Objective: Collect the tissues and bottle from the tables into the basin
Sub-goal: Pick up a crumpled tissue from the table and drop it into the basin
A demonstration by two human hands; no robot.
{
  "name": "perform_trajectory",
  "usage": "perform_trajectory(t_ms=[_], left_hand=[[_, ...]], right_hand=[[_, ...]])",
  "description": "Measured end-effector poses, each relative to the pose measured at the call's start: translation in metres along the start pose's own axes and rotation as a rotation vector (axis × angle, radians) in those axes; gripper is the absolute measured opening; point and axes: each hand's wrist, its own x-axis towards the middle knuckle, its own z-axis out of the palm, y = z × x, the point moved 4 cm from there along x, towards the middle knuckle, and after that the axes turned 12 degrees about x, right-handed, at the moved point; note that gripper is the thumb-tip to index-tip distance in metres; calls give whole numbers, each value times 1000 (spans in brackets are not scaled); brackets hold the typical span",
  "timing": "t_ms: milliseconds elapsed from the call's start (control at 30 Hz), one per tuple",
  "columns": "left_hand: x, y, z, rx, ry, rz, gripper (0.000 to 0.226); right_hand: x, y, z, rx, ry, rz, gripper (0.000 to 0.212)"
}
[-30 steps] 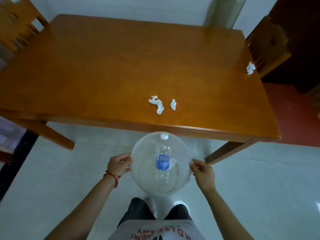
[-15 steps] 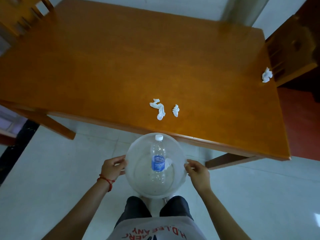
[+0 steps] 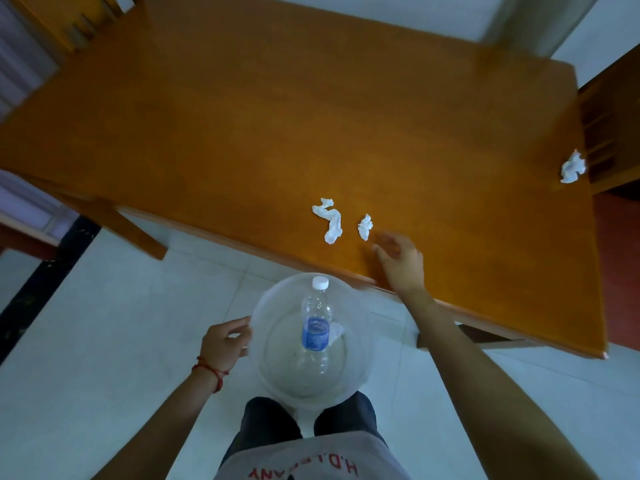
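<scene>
A clear plastic basin (image 3: 263, 372) hangs below the table's near edge, and my left hand (image 3: 225, 342) grips its left rim. Inside lies a clear bottle (image 3: 316, 327) with a white cap and blue label, plus a small white tissue (image 3: 336, 333) beside it. On the orange wooden table (image 3: 277, 126) lie a long twisted tissue (image 3: 329, 220) and a small crumpled tissue (image 3: 364, 226) near the front edge. My right hand (image 3: 400, 259) reaches over the table edge, fingers loose and empty, just short of the small tissue. A third crumpled tissue (image 3: 573, 167) sits at the table's right edge.
Wooden chairs stand at the far left (image 3: 79, 19) and at the right (image 3: 613, 116) of the table. The floor (image 3: 104, 323) is pale tile, with a red area (image 3: 620, 265) at the right. My legs (image 3: 304, 431) show below the basin.
My right hand has let go of the basin's right rim and moved up over the table edge toward the small tissue. The view has moved closer to the table.
</scene>
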Motion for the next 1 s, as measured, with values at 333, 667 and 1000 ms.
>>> perform_trajectory(t_ms=[333,667,1000], left_hand=[[-3,-7,-2,18,31,-10,31],[0,-4,-5,4,53,11,30],[4,-3,-6,-47,43,-16,31]], right_hand=[[69,10,48,-389,-205,-97,42],[19,-13,47,80,-56,-78,25],[-88,-5,88,101,-450,-35,35]])
